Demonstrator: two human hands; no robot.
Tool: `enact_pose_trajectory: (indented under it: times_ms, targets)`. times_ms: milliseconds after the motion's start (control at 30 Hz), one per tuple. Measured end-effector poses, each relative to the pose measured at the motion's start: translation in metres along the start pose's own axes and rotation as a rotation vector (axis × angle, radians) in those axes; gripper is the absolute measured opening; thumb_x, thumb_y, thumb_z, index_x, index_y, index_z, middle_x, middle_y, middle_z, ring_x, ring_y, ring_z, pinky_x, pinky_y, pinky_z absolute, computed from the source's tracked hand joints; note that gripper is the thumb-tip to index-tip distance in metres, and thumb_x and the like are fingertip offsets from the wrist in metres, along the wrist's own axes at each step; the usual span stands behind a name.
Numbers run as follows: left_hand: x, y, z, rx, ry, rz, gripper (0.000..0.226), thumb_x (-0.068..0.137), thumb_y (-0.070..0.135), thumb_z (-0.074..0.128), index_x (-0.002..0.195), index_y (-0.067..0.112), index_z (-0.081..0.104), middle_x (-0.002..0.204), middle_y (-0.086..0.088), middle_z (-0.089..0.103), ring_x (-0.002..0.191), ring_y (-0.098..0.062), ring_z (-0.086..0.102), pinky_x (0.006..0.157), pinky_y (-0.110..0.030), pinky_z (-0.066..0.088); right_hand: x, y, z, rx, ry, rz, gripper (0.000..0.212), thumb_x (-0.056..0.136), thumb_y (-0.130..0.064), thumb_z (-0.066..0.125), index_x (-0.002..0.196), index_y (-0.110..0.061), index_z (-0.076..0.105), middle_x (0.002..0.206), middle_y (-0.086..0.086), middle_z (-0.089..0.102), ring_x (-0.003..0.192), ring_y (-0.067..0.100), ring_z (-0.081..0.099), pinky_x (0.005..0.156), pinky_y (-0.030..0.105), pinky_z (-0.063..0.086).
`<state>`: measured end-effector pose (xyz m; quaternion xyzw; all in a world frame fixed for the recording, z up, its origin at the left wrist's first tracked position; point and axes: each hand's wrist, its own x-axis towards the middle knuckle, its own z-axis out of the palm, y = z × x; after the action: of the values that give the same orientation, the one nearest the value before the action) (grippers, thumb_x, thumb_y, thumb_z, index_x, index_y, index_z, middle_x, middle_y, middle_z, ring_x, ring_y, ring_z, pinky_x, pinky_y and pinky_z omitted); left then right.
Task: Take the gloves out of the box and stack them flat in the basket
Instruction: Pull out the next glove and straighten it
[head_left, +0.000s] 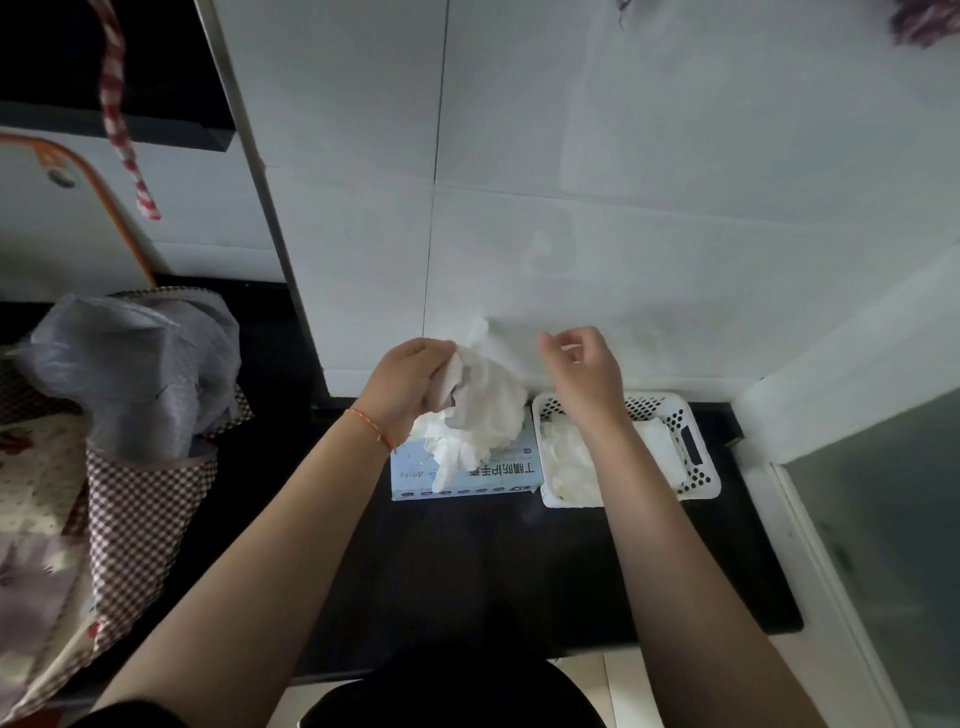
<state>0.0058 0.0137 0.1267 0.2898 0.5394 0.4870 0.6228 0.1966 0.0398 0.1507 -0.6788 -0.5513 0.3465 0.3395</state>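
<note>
Both forearms reach over the dark counter (467, 561), and the right one hides the middle of the basket (696, 467), so the gloves (563, 462) laid in it show only in part. Beyond, the left hand (410, 376) grips a crumpled wad (480, 410) of gloves above the box (511, 467) (how many, I cannot tell), while the right hand (584, 369) hovers beside it, fingers loosely curled and holding nothing.

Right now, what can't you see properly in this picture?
Head view only:
- Inside the glove box: covered by the gloves that the left hand grips.
- Part of the basket: hidden by the right forearm.
- Right hand: whether its fingers pinch anything is unclear.
</note>
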Motion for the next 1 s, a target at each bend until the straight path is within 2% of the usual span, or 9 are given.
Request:
enact_pose_trajectory:
  times_ms: [200,333,433,533,600,667,767,833,1000]
  targets:
    - [-0.002,0.004,0.019,-0.151,-0.083,-0.061,0.032,0.104,0.015,0.039,0.096,-0.003,0.065,0.08,-0.016,0.068,0.063,-0.022,0.066,0.055,-0.027,0.054,-0.031,-0.001,0.011,-0.114,-0.353,-0.207,0.058,0.072,-0.044,0.083,0.11,-0.02,0.046,0.11,-0.008,0.055,0.099,0.005,0.056,0.075,0.019,0.044]
    - [-0.004,0.005,0.034,-0.197,-0.085,-0.074,0.028,0.103,0.013,0.041,0.095,-0.004,0.061,0.076,-0.015,0.067,0.065,-0.024,0.063,0.067,-0.033,0.056,-0.038,0.01,0.021,-0.2,-0.153,-0.259,0.033,0.086,-0.02,0.07,0.104,-0.017,0.043,0.098,-0.004,0.06,0.083,0.018,0.06,0.069,0.035,0.048]
    - [-0.001,0.003,0.031,-0.196,0.026,-0.061,0.021,0.1,0.014,0.051,0.084,0.002,0.057,0.057,-0.008,0.059,0.051,-0.02,0.056,0.057,-0.029,0.056,-0.034,0.014,0.007,-0.132,-0.099,-0.233,0.012,0.091,-0.006,0.056,0.096,-0.017,0.055,0.087,-0.008,0.059,0.067,0.009,0.052,0.061,0.026,0.042]
    - [0.006,-0.004,0.018,0.182,0.124,-0.047,0.021,0.095,0.022,0.062,0.083,0.006,0.055,0.048,0.0,0.05,0.048,-0.017,0.048,0.053,-0.023,0.051,-0.033,0.008,-0.007,-0.031,-0.066,-0.197,0.018,0.088,-0.003,0.051,0.092,-0.016,0.062,0.079,-0.011,0.057,0.057,0.003,0.045,0.053,0.015,0.034]
    - [0.007,-0.011,0.013,0.637,0.151,0.024,0.022,0.09,0.029,0.068,0.094,0.009,0.059,0.064,0.001,0.061,0.054,-0.015,0.055,0.057,-0.024,0.05,-0.032,0.003,-0.013,0.01,-0.03,-0.18,0.016,0.088,-0.005,0.051,0.091,-0.014,0.064,0.077,-0.012,0.057,0.06,0.001,0.046,0.054,0.012,0.032]
    - [0.006,-0.012,0.015,0.855,0.153,0.177,0.028,0.088,0.043,0.066,0.101,0.018,0.06,0.086,0.005,0.066,0.071,-0.008,0.062,0.068,-0.027,0.05,-0.031,-0.002,-0.015,0.011,-0.048,-0.172,0.013,0.089,-0.009,0.051,0.083,-0.012,0.062,0.07,-0.011,0.053,0.059,0.002,0.044,0.053,0.014,0.031]
    - [-0.008,0.002,0.031,0.559,-0.227,0.248,0.043,0.087,0.06,0.059,0.11,0.025,0.065,0.108,0.006,0.069,0.101,-0.009,0.065,0.096,-0.035,0.049,-0.03,-0.007,-0.016,0.015,-0.084,-0.145,0.024,0.091,-0.02,0.056,0.067,-0.014,0.055,0.059,-0.009,0.045,0.052,0.004,0.04,0.048,0.015,0.03]
    - [-0.02,0.006,0.043,0.406,-0.436,0.243,0.047,0.081,0.052,0.068,0.119,0.023,0.064,0.115,-0.004,0.07,0.11,-0.019,0.065,0.099,-0.035,0.05,-0.03,-0.009,-0.017,0.011,-0.093,-0.13,0.027,0.085,-0.025,0.06,0.061,-0.015,0.052,0.054,-0.009,0.043,0.05,0.005,0.038,0.048,0.018,0.03]
    - [-0.02,-0.004,0.055,0.344,-0.448,0.199,0.04,0.083,0.007,0.075,0.119,0.014,0.059,0.101,-0.01,0.073,0.096,-0.021,0.07,0.092,-0.032,0.053,-0.027,-0.008,-0.032,-0.076,-0.059,-0.148,0.029,0.086,-0.02,0.056,0.062,-0.008,0.046,0.054,-0.006,0.036,0.05,0.008,0.031,0.045,0.02,0.025]
